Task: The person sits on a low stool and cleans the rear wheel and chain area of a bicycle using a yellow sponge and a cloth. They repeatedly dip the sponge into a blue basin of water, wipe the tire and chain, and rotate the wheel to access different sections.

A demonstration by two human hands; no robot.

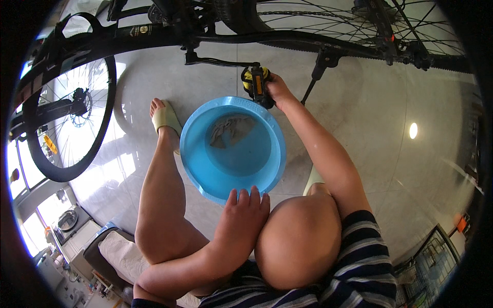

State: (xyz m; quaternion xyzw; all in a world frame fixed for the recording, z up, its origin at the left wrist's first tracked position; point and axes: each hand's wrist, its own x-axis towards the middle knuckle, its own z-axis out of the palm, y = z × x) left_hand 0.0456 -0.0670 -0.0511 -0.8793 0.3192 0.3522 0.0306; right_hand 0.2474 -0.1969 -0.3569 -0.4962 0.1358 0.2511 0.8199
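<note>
A black bicycle crank [225, 61] ends in a pedal [257, 86] with an orange reflector. My right hand [278, 89] reaches to the pedal's right side, its fingertips partly hidden behind it; a yellow and black thing [248, 80], perhaps a cloth or glove, shows around the pedal. My left hand [246, 211] rests by my knee, fingers extended at the near rim of a light blue plastic basin [192, 169], with nothing seen in it. A grey cloth [231, 129] lies in the water in the basin.
The bicycle frame [154, 36] spans the top, with its front wheel [109, 115] at left and kickstand [314, 77] at right. My sandalled feet stand on the grey tiled floor [369, 127] either side of the basin. A wire rack or cage [435, 254] is at lower right.
</note>
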